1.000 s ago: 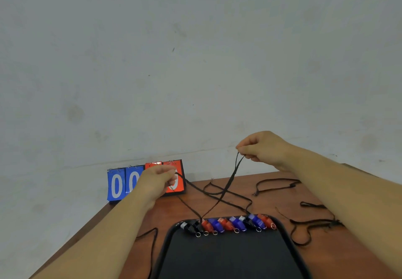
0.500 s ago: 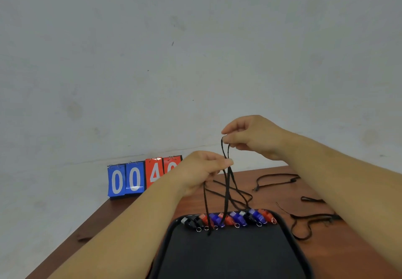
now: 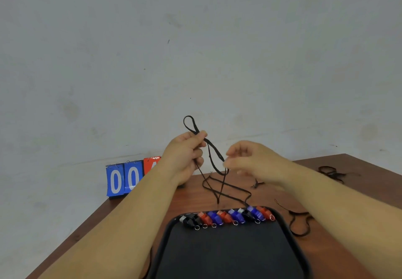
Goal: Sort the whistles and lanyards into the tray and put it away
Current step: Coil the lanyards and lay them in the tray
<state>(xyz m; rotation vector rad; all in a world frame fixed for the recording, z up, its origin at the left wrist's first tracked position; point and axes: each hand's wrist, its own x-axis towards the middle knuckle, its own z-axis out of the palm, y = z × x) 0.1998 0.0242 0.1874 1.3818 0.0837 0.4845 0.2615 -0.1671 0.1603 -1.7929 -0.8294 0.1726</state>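
Now that the loop of the lanyard (image 3: 215, 151) has been passed from right to left, it is gripped in the curled left hand (image 3: 187, 154) above the worktop (image 3: 189, 202), its tail hanging just beyond the tray (image 3: 168, 230). The blurred right hand (image 3: 250, 161) has dropped beside a strand; whether that is pinched cannot be told. Folding is judged under way. Whistles (image 3: 228, 216) are lined along the tray's far edge; loose lanyards (image 3: 301, 213) are left at right.

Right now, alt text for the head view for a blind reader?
The left hand grips a black lanyard raised over a table, its loop poking above the fist; the blurred right hand meets it lower down. Red, blue and black whistles line the far edge of a black tray.
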